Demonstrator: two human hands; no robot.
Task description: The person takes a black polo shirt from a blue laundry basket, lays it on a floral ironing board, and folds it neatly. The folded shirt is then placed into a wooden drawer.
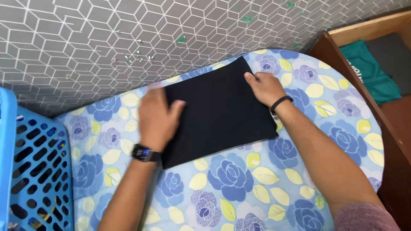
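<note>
The folded black cloth point(220, 109) lay mid-board on the flowery ironing board point(265, 188), long side slanting toward the far rounded end. The left hand point(156, 117) pressed flat; the right hand point(265, 87) pinched its far edge.

We see a blue plastic basket point(30, 171) at left, a grey patterned wall point(85, 38), and a wooden shelf point(372, 28) holding green cloth point(370, 70).

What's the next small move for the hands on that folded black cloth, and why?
Probably slide the left hand outward to smooth the folded black cloth: it lies flat on the floral padded board, the right hand pins its far edge, and the left palm is already flat on it.
</note>
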